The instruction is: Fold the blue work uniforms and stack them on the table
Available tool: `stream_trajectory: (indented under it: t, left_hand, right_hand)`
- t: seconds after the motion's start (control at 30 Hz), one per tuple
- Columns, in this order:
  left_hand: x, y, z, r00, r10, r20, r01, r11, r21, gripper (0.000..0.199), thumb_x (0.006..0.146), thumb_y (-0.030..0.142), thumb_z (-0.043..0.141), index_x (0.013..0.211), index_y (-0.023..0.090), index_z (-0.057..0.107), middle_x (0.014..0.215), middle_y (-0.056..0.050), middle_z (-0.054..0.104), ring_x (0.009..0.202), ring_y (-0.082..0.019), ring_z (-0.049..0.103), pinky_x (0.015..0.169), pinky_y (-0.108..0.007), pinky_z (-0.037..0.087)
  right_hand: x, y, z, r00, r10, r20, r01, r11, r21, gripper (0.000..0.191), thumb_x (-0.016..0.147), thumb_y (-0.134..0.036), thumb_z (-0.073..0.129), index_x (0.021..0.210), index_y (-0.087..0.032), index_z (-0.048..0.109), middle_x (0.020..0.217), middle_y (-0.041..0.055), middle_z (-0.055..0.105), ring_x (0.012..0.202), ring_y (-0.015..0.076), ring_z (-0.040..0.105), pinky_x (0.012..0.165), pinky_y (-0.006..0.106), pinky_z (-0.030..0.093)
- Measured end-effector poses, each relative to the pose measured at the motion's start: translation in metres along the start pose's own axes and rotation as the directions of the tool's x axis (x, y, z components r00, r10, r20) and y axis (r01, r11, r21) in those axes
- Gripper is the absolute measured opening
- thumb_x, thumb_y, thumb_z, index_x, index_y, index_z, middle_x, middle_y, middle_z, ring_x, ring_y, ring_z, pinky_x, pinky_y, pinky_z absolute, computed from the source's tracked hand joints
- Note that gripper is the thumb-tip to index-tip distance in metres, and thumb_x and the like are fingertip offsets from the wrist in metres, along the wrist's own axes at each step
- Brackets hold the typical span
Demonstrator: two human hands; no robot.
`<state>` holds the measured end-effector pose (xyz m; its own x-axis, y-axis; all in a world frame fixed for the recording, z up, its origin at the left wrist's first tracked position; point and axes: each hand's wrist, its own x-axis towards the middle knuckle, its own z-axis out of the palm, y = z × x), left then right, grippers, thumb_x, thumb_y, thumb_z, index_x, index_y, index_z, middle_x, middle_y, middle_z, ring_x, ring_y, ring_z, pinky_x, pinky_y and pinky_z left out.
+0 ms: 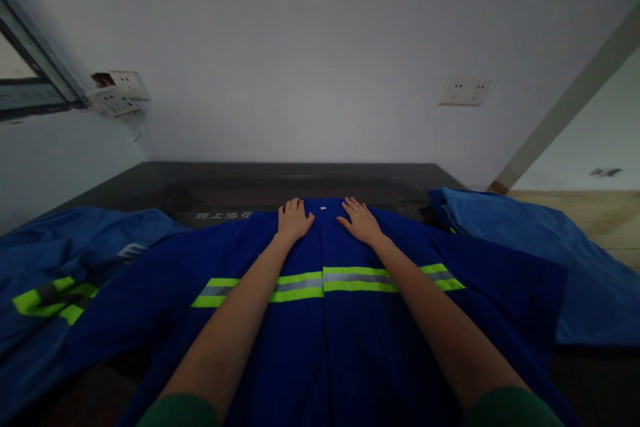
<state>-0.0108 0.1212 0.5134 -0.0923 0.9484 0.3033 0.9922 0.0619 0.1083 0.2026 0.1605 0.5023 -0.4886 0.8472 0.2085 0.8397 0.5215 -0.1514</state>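
A dark blue work jacket (300, 340) lies spread out in front of me, its front upward and its sleeves out to both sides. Yellow-green and grey reflective bands cross its chest. Near the collar, my left hand (295, 220) rests on the jacket's left shoulder area, fingers stretched out. On the other side of the collar, my right hand (360, 221) lies flat with its fingers spread. Both palms press on the cloth, and neither hand grips anything visible. A small white tag shows at the neck between them.
Under the jacket is a dark, glossy table (220, 177) against a white wall. To the left lies a crumpled blue garment (45, 247) with reflective strips; to the right, folded lighter blue cloth (520, 240). Wall sockets (467, 91) sit above, and a window (30, 73) is at far left.
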Motion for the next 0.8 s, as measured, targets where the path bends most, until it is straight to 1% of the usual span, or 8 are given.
stream_trajectory:
  t: [0.1, 0.17, 0.27, 0.37, 0.53, 0.6, 0.7, 0.8]
  left_hand:
    - [0.001, -0.004, 0.006, 0.997, 0.072, 0.035, -0.071, 0.997, -0.031, 0.056, 0.090, 0.036, 0.034, 0.140, 0.012, 0.044, 0.153, -0.011, 0.033, 0.141, -0.024, 0.028, 0.116, -0.043, 0.020]
    - [0.002, -0.006, 0.008, 0.992, 0.087, 0.087, -0.082, 0.995, -0.061, 0.058, 0.091, 0.034, 0.033, 0.143, 0.011, 0.039, 0.154, -0.011, 0.030, 0.143, -0.022, 0.025, 0.117, -0.041, 0.017]
    - [0.004, -0.007, 0.007, 0.991, 0.075, 0.111, -0.064, 0.993, -0.101, 0.058, 0.091, 0.033, 0.034, 0.147, 0.016, 0.033, 0.154, -0.010, 0.031, 0.142, -0.022, 0.028, 0.116, -0.041, 0.020]
    - [0.006, -0.008, 0.008, 0.991, 0.062, 0.121, -0.048, 0.992, -0.112, 0.056, 0.091, 0.036, 0.035, 0.146, 0.023, 0.036, 0.154, -0.007, 0.031, 0.141, -0.023, 0.029, 0.115, -0.044, 0.022]
    - [0.009, -0.006, 0.010, 0.989, 0.001, 0.148, 0.015, 0.994, -0.109, 0.055, 0.091, 0.038, 0.034, 0.144, 0.023, 0.040, 0.154, -0.006, 0.031, 0.141, -0.024, 0.029, 0.115, -0.045, 0.021]
    - [0.010, -0.002, 0.011, 0.990, -0.035, 0.135, 0.050, 0.993, -0.108, 0.055, 0.091, 0.036, 0.034, 0.143, 0.022, 0.041, 0.153, -0.007, 0.032, 0.140, -0.024, 0.030, 0.115, -0.045, 0.022]
    - [0.011, 0.002, 0.011, 0.988, -0.107, 0.110, 0.118, 0.988, -0.102, 0.057, 0.091, 0.037, 0.034, 0.144, 0.016, 0.041, 0.152, -0.011, 0.034, 0.140, -0.026, 0.032, 0.114, -0.045, 0.024]
    - [0.011, 0.002, 0.009, 0.989, -0.131, 0.074, 0.139, 0.984, -0.115, 0.060, 0.090, 0.039, 0.038, 0.144, 0.012, 0.039, 0.151, -0.015, 0.034, 0.139, -0.028, 0.033, 0.113, -0.044, 0.026]
  right_hand:
    - [0.001, 0.000, 0.001, 0.997, 0.031, 0.067, -0.031, 0.999, 0.006, 0.071, 0.095, -0.056, 0.026, 0.149, -0.010, 0.029, 0.156, 0.0141, 0.023, 0.145, 0.0242, 0.017, 0.116, 0.047, 0.015]
    - [0.003, 0.000, 0.001, 0.994, 0.043, 0.104, -0.044, 0.999, 0.006, 0.073, 0.095, -0.057, 0.026, 0.150, -0.009, 0.025, 0.157, 0.0139, 0.019, 0.146, 0.0244, 0.013, 0.117, 0.046, 0.013]
    - [0.005, 0.000, -0.001, 0.987, 0.050, 0.150, -0.052, 0.999, 0.007, 0.074, 0.095, -0.057, 0.025, 0.151, -0.009, 0.022, 0.158, 0.0133, 0.016, 0.146, 0.0243, 0.010, 0.117, 0.046, 0.011]
    - [0.007, 0.002, -0.003, 0.982, 0.049, 0.180, -0.053, 0.998, 0.015, 0.074, 0.094, -0.058, 0.024, 0.151, -0.011, 0.021, 0.158, 0.0121, 0.014, 0.146, 0.0238, 0.009, 0.117, 0.047, 0.011]
    - [0.007, 0.003, -0.005, 0.981, 0.043, 0.190, -0.047, 0.999, 0.017, 0.076, 0.094, -0.061, 0.024, 0.151, -0.010, 0.021, 0.158, 0.0122, 0.015, 0.146, 0.0244, 0.009, 0.117, 0.045, 0.011]
    - [0.006, 0.003, -0.005, 0.983, 0.046, 0.176, -0.048, 0.999, 0.012, 0.076, 0.094, -0.060, 0.024, 0.151, -0.010, 0.022, 0.158, 0.0122, 0.015, 0.146, 0.0245, 0.010, 0.117, 0.044, 0.011]
    - [0.004, 0.002, -0.004, 0.984, 0.048, 0.169, -0.049, 0.999, -0.001, 0.074, 0.095, -0.058, 0.024, 0.151, -0.009, 0.023, 0.158, 0.0118, 0.016, 0.146, 0.0245, 0.011, 0.117, 0.044, 0.012]
    - [0.003, 0.003, -0.005, 0.985, 0.045, 0.167, -0.047, 0.999, 0.004, 0.072, 0.096, -0.056, 0.025, 0.151, -0.010, 0.022, 0.158, 0.0111, 0.017, 0.146, 0.0239, 0.012, 0.117, 0.044, 0.012]
